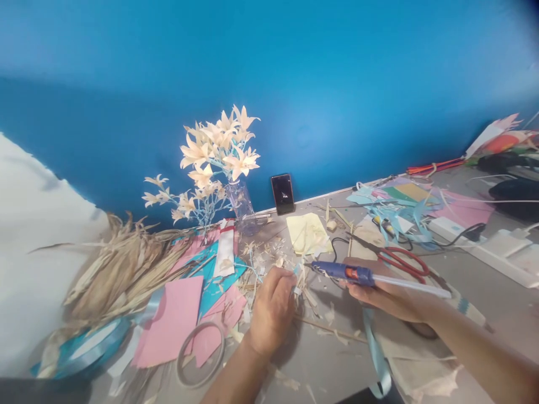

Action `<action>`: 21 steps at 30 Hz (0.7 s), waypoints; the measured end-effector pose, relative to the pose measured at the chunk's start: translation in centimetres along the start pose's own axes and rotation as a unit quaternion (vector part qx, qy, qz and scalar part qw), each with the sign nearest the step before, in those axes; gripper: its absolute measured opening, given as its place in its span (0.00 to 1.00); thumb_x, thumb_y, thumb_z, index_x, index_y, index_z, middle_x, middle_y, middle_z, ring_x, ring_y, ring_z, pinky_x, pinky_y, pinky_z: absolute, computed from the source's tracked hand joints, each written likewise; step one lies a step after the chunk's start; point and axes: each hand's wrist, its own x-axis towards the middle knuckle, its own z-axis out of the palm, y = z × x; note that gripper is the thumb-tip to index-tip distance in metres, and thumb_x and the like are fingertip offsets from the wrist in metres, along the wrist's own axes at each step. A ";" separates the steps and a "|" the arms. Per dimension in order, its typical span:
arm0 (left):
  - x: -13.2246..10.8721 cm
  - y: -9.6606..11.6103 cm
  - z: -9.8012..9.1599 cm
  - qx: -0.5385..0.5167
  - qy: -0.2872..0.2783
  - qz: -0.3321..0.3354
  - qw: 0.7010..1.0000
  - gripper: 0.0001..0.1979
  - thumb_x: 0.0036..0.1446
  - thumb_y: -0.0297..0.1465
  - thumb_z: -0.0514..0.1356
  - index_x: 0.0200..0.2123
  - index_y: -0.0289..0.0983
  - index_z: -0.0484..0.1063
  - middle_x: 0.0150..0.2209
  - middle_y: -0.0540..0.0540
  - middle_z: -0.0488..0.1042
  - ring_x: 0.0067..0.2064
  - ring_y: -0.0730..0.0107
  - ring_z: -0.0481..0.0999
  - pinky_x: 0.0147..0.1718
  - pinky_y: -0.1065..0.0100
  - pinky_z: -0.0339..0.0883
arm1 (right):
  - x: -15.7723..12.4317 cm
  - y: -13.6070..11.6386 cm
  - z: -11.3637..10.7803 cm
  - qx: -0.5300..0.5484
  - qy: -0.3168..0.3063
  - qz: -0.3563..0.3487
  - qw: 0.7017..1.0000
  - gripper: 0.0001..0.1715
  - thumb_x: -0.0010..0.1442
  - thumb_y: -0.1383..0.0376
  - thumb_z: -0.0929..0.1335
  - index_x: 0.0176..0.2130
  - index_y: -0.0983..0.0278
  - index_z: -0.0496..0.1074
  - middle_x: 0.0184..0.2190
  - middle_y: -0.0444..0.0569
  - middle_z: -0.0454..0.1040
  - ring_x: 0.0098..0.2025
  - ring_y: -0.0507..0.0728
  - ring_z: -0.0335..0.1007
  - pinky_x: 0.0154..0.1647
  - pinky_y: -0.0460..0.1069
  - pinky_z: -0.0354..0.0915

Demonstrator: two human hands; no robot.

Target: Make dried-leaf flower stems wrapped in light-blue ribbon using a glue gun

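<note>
My right hand (379, 292) is closed around a blue glue gun (343, 272) with a clear glue stick out of its back end. The gun's nozzle points left, close to the fingers of my left hand (275, 303). Those fingers are pinched together near a thin light-blue stem (254, 264) and a small pale piece; exactly what they grip is too small to make out. Pale scraps (309, 297) lie around and under both hands. Red-handled scissors (404, 264) rest just behind my right hand.
Cream flowers (221, 143) stand in a clear bottle (242, 205) by the blue wall. A phone (282, 194) leans there. Dried husks (122, 269), pink paper (172, 322) and a tape ring (200, 354) lie left; ribbons (404, 216) and a power strip (492, 252) right.
</note>
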 end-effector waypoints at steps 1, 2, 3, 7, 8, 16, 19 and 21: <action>0.0 0.0 0.0 0.004 0.005 0.001 1.000 0.16 0.56 0.14 0.52 0.42 0.38 0.68 0.38 0.45 0.72 0.40 0.68 0.75 0.40 0.68 0.73 | 0.2 0.0 -0.3 -0.048 -0.020 -0.003 0.999 0.12 0.64 0.55 0.66 0.33 0.59 0.71 0.30 0.48 0.74 0.28 0.58 0.69 0.28 0.50 0.63; 0.0 -0.1 0.0 0.008 0.009 0.002 1.000 0.16 0.56 0.14 0.52 0.42 0.38 0.68 0.38 0.45 0.72 0.40 0.67 0.75 0.40 0.68 0.73 | 0.3 0.1 -0.5 -0.105 -0.033 -0.004 0.994 0.11 0.65 0.56 0.65 0.34 0.59 0.70 0.30 0.48 0.73 0.29 0.58 0.69 0.28 0.50 0.62; 0.0 -0.1 0.0 0.013 0.014 0.004 1.000 0.16 0.56 0.14 0.52 0.42 0.38 0.68 0.38 0.45 0.72 0.40 0.67 0.75 0.40 0.67 0.73 | 0.5 0.5 -0.6 -0.167 -0.040 -0.004 0.985 0.10 0.65 0.57 0.64 0.35 0.60 0.69 0.31 0.49 0.73 0.30 0.59 0.70 0.30 0.50 0.61; 0.1 0.0 0.0 0.024 0.029 0.003 0.999 0.17 0.56 0.14 0.53 0.42 0.39 0.68 0.38 0.46 0.72 0.40 0.67 0.75 0.41 0.67 0.74 | 0.9 2.8 -0.5 -0.361 -0.049 0.004 0.931 0.06 0.60 0.65 0.66 0.38 0.64 0.72 0.36 0.56 0.74 0.39 0.64 0.72 0.38 0.53 0.63; 0.1 0.1 0.0 0.024 0.033 0.003 0.999 0.17 0.56 0.14 0.53 0.42 0.39 0.68 0.39 0.46 0.72 0.40 0.68 0.75 0.41 0.68 0.74 | 0.9 3.3 -0.5 -0.381 -0.061 0.006 0.923 0.07 0.59 0.66 0.66 0.38 0.64 0.73 0.37 0.57 0.74 0.40 0.65 0.73 0.38 0.54 0.64; -0.2 0.8 -0.4 0.010 0.045 0.029 0.998 0.18 0.55 0.14 0.53 0.44 0.38 0.69 0.40 0.43 0.73 0.41 0.66 0.76 0.39 0.68 0.74 | 2.7 1.9 1.0 -0.112 0.097 0.041 0.988 0.10 0.62 0.61 0.67 0.38 0.62 0.77 0.39 0.52 0.77 0.41 0.61 0.71 0.43 0.54 0.64; -0.3 1.1 -0.4 0.010 0.043 0.035 0.998 0.19 0.55 0.14 0.52 0.45 0.37 0.69 0.40 0.42 0.73 0.42 0.66 0.76 0.39 0.67 0.75 | 4.0 0.1 3.7 0.222 0.023 0.125 0.967 0.18 0.57 0.50 0.72 0.36 0.63 0.77 0.30 0.47 0.74 0.30 0.54 0.66 0.31 0.48 0.61; -0.2 1.2 -0.5 0.006 0.045 0.040 0.998 0.19 0.55 0.14 0.52 0.45 0.37 0.69 0.40 0.41 0.74 0.42 0.65 0.76 0.39 0.67 0.75 | 4.8 -0.7 5.3 0.378 0.024 0.163 0.911 0.23 0.50 0.47 0.76 0.33 0.64 0.76 0.26 0.43 0.69 0.26 0.50 0.60 0.26 0.46 0.56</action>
